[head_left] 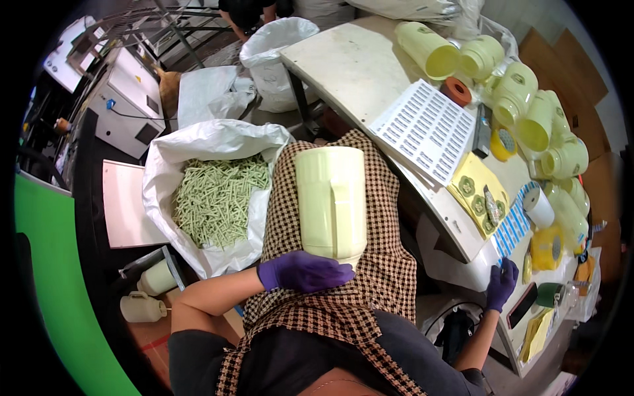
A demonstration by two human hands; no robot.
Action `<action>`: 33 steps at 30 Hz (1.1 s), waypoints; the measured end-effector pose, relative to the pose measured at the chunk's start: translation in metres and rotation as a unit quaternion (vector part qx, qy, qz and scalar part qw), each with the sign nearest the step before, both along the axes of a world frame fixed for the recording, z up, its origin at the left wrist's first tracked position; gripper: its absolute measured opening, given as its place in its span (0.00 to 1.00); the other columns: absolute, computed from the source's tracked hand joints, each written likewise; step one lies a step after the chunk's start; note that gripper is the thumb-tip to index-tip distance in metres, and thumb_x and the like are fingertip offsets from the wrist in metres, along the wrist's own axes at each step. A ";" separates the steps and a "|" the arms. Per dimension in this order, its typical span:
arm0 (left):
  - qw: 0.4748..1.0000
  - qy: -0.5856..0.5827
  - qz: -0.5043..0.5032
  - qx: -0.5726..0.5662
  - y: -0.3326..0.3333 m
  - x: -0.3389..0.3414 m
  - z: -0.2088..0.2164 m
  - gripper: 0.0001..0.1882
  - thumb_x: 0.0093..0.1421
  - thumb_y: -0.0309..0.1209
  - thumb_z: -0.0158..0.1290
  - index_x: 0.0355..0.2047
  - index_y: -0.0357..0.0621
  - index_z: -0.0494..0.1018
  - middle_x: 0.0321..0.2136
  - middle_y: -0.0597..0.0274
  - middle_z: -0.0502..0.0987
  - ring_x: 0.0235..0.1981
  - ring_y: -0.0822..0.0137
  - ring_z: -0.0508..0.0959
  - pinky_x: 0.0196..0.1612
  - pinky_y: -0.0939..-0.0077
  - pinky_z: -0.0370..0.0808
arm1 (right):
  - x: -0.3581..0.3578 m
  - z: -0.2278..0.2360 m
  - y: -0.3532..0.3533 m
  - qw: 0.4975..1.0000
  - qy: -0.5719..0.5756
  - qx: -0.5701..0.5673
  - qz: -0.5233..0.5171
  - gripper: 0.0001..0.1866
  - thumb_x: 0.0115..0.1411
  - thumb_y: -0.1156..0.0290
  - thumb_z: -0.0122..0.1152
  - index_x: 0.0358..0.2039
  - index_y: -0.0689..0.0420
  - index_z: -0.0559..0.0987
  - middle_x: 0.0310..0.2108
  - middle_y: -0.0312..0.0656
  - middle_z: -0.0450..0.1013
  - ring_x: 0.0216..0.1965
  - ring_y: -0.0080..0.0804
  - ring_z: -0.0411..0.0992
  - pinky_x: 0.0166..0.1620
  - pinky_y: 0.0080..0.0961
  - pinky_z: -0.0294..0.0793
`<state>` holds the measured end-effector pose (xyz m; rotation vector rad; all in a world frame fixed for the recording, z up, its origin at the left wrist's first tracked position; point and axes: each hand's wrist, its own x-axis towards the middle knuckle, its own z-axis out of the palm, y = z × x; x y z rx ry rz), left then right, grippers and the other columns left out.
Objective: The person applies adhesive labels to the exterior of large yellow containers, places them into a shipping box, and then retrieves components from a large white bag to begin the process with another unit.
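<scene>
A pale yellow plastic jug body [331, 198] with a moulded handle lies along my lap on a brown-and-black checked apron [383, 264]. Its wide end points away from me and its narrow neck towards me. My left hand [307, 272], in a purple glove, is closed about the neck, fingers pointing right. Over at the table's right side, my right hand [502, 285], also gloved in purple, has its fingers bent against the near end of a blue-and-white label sheet [512, 232]. The fingertips partly hide that end of the sheet.
A white sack [158, 191] of pale green sticks stands left of my lap. On the white table [343, 59] are a stack of printed label sheets [426, 132], yellow sticker sheets [477, 191], several pale yellow jug bodies [518, 92] and a phone [522, 305]. Another person [247, 13] is beyond.
</scene>
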<state>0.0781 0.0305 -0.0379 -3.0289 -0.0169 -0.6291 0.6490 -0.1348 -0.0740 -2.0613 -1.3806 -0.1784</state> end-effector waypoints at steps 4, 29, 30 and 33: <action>0.997 0.014 0.002 0.077 0.000 -0.004 -0.007 0.21 0.67 0.29 0.49 0.60 0.49 0.73 0.60 0.71 0.75 0.61 0.74 0.74 0.72 0.75 0.62 | 0.008 -0.001 0.020 0.997 0.038 0.007 -0.059 0.12 0.57 0.76 0.68 0.42 0.62 0.82 0.40 0.42 0.75 0.39 0.33 0.74 0.40 0.27 0.74; 0.999 0.036 0.028 0.002 0.003 0.005 0.010 0.19 0.61 0.28 0.56 0.53 0.54 0.78 0.47 0.74 0.80 0.51 0.76 0.78 0.54 0.77 0.76 | -0.053 0.058 0.029 0.994 -0.070 0.089 0.002 0.06 0.50 0.78 0.72 0.30 0.58 0.84 0.37 0.44 0.76 0.44 0.42 0.74 0.46 0.34 0.74; 0.995 0.057 -0.006 0.080 0.009 0.005 0.004 0.20 0.62 0.28 0.55 0.55 0.53 0.77 0.50 0.74 0.79 0.52 0.76 0.78 0.56 0.78 0.76 | -0.078 0.075 0.044 0.994 -0.011 0.105 0.009 0.06 0.51 0.82 0.69 0.31 0.60 0.83 0.36 0.43 0.76 0.41 0.39 0.74 0.45 0.31 0.74; 0.986 -0.038 0.018 -0.164 0.002 0.002 -0.019 0.20 0.63 0.27 0.53 0.56 0.52 0.76 0.55 0.73 0.78 0.56 0.75 0.77 0.58 0.77 0.76 | -0.146 0.113 0.107 0.944 0.296 0.086 0.114 0.05 0.54 0.86 0.64 0.31 0.63 0.82 0.34 0.43 0.77 0.37 0.32 0.75 0.41 0.26 0.74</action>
